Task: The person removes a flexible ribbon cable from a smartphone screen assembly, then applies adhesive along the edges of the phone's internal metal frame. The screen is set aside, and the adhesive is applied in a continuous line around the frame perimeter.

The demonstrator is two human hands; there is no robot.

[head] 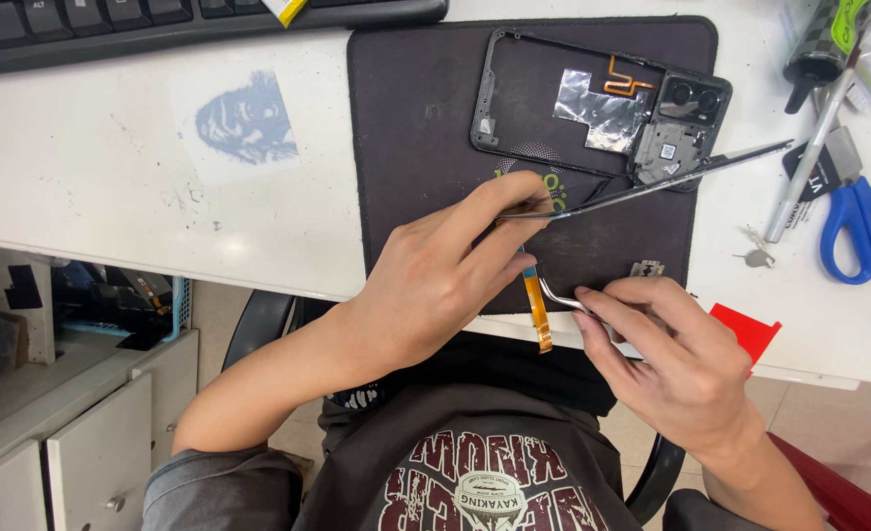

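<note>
Head view, left hand (435,280) pinching one thin panel (652,184), right hand (667,354) gripping tweezers (565,300), apparently on one flex cable (534,310).

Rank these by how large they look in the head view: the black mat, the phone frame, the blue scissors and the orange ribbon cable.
1. black mat
2. phone frame
3. blue scissors, partly cut off at the picture's edge, so slightly unsure
4. orange ribbon cable, held by tweezers in the right hand

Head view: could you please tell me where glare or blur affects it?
In the head view, glare whitens the silver foil on the phone frame; light streaks the thin panel in the left hand; the right hand looks sharp.
</note>
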